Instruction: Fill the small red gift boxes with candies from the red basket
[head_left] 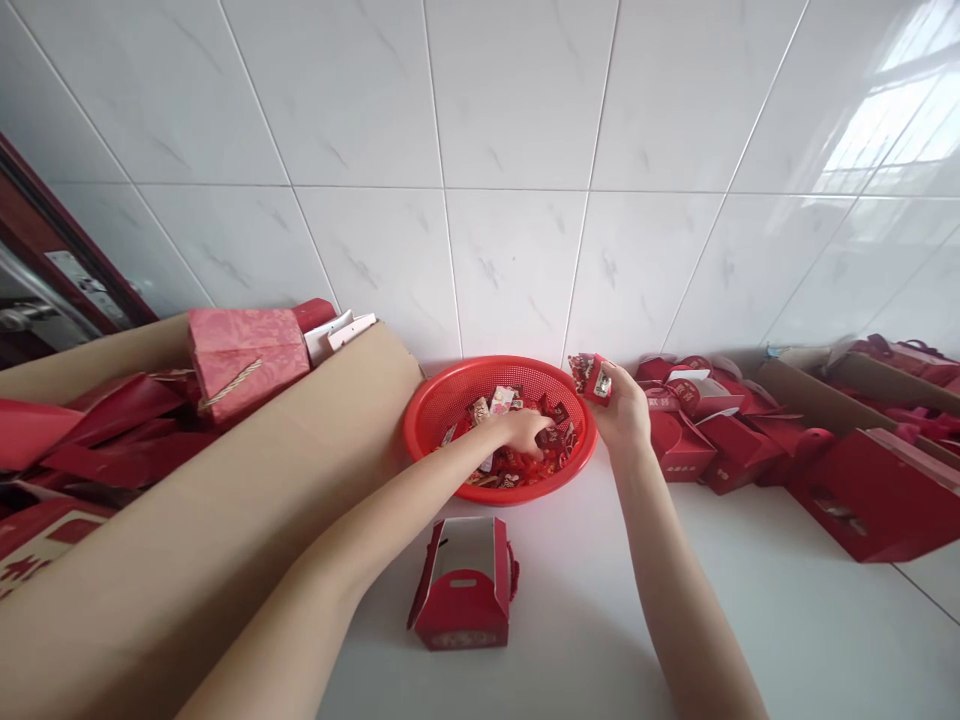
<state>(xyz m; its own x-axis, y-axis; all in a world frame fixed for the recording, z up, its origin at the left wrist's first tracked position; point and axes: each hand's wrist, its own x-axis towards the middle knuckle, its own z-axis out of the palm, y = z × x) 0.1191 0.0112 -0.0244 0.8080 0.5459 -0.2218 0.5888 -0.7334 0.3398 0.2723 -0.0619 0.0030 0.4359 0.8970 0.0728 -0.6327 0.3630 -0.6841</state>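
Observation:
A red plastic basket [420, 450] with perforated sides holds wrapped candies [510, 480] in red, brown and white wrappers. My left hand [525, 430] reaches down into it, its curled fingers on a dark red wrapped candy at the right of the pile. Above the basket's right rim, my right hand [626, 400] is closed around several wrapped candies [591, 380], which stick out past the fingertips. In front of the basket stands a small red gift box [463, 608], open at the top, showing its white inside.
At left a large cardboard carton [225, 510] holds red boxes and a pink patterned box [247, 355]. Several red gift boxes [739, 450] are heaped right of the basket, beside another carton [799, 380] and a larger red box [877, 500]. A tiled wall [517, 250] rises behind.

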